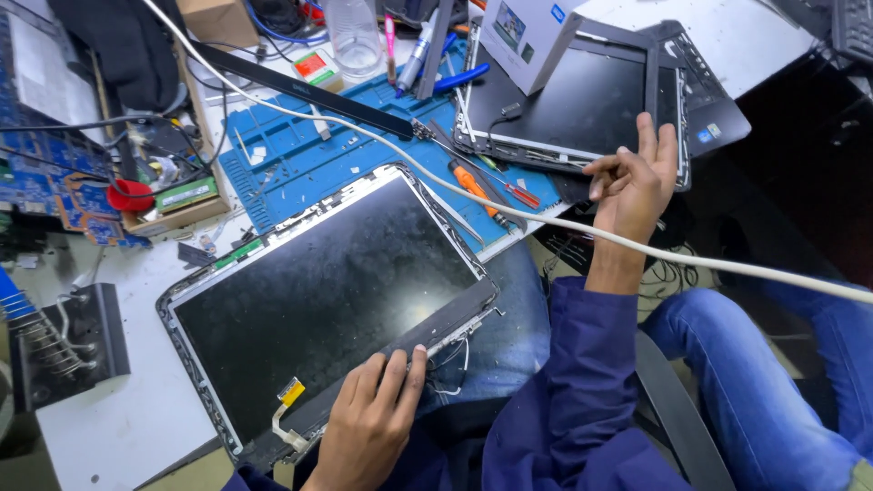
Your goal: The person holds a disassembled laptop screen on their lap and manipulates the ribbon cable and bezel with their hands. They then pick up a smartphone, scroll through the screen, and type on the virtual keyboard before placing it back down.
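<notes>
Cluttered workbench (109, 427), laptop screen (318, 300) under left grip (368, 423)

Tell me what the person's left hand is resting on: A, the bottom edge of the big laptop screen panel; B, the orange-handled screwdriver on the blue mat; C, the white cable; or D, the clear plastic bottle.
A: the left hand lies with its fingers on the lower edge of the large screen panel, far from the screwdriver, bottle and white cable.
</notes>
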